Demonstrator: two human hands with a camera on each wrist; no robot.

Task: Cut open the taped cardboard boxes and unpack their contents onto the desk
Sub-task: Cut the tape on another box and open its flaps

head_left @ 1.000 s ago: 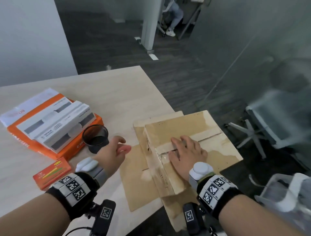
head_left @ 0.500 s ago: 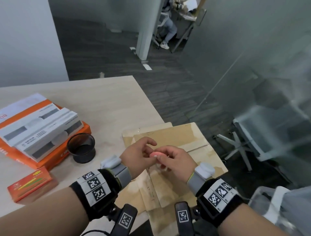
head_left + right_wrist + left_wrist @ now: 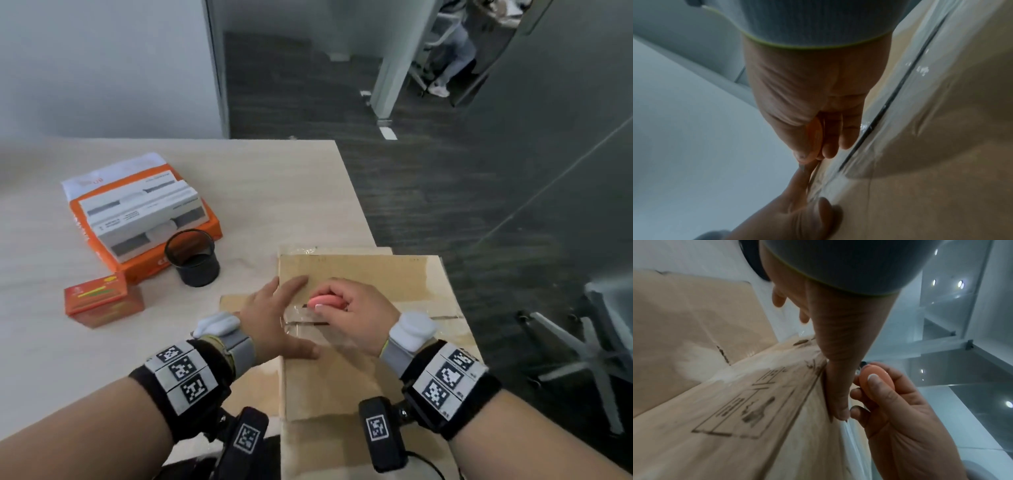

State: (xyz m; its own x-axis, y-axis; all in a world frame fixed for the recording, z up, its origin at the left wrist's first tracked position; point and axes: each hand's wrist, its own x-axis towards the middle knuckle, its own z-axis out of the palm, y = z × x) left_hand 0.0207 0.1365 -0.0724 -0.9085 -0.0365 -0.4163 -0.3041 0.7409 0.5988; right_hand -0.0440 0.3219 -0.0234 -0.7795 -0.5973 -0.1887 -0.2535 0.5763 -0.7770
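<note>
Brown cardboard fills the near corner of the desk (image 3: pixel 239 178): the taped cardboard box (image 3: pixel 370 363) sits at the desk's right edge, partly overhanging it, on top of a flattened sheet of cardboard (image 3: pixel 233 301). Clear tape (image 3: pixel 301 325) runs across the lid over the dark seam (image 3: pixel 445 317) between the flaps.

The step in hand looks to be the start of the cut. The right hand (image 3: pixel 356 315) has its thumb and fingers curled round a small pink cutter (image 3: pixel 325 301), held low at the left end of the seam. The left hand (image 3: pixel 274 318) lies with straight, spread fingers on the lid and its left edge, bracing the box; it grasps nothing. The two hands are just beside each other, and in the left wrist view the left thumb nearly touches the cutter.

No blade shows in any view, so I cannot tell whether it is out or already in the tape.

Next, the cutter likely has to be drawn along the seam toward the right, shallow enough to spare the contents, with the left fingers kept behind its path.

Well apart on the left stand an orange paper pack (image 3: pixel 191 246) carrying white boxes (image 3: pixel 144 216), a black mesh cup (image 3: pixel 191 257) and a small orange box (image 3: pixel 102 301).
</note>
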